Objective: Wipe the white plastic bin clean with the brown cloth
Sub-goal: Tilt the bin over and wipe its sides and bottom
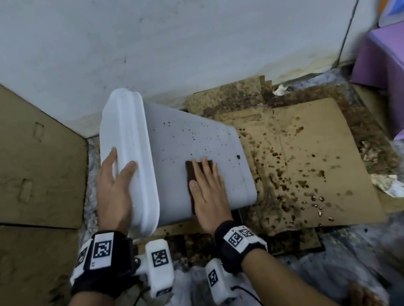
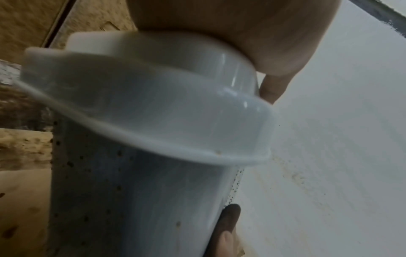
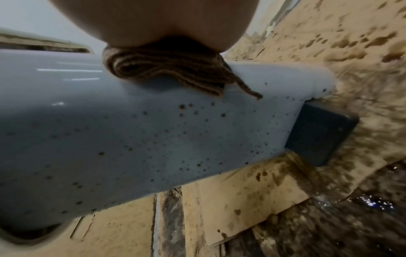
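The white plastic bin (image 1: 181, 140) lies on its side on stained cardboard, its lid (image 1: 129, 136) pointing left and its side dotted with dark specks. My left hand (image 1: 115, 182) braces the lid end, fingers straight on the lid's top and thumb over its rim. The right hand (image 1: 206, 185) lies flat on the folded brown cloth (image 1: 192, 172), pressing it onto the bin's upper side near the base. In the right wrist view the cloth (image 3: 164, 73) is bunched under my palm, above the speckled bin wall (image 3: 153, 139). The left wrist view shows the lid (image 2: 153, 104) close up.
Stained cardboard (image 1: 311, 151) covers the floor to the right of the bin. A grey wall (image 1: 181, 40) stands just behind it. Cardboard panels (image 1: 15, 151) line the left, and a purple box (image 1: 396, 76) sits at the right. A dark block (image 3: 318, 135) sticks out under the bin's base.
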Demonstrator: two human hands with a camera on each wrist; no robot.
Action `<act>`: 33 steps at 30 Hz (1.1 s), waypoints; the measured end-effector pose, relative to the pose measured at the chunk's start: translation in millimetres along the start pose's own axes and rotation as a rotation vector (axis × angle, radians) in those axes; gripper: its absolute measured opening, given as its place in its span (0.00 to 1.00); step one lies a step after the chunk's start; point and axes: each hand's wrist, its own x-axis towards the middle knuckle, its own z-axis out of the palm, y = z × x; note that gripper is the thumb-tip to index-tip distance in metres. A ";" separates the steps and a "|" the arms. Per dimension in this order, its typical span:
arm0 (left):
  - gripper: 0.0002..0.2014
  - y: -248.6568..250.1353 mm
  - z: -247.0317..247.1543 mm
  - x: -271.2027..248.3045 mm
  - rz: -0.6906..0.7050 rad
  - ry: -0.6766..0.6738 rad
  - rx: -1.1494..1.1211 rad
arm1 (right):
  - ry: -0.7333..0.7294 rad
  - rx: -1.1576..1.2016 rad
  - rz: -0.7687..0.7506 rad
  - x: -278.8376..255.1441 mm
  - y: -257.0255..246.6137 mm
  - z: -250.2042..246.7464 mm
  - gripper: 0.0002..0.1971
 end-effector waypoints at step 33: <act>0.34 -2.6 2.0 -6.8 0.016 0.013 0.146 | 0.012 -0.061 -0.171 6.7 -22.6 6.5 0.26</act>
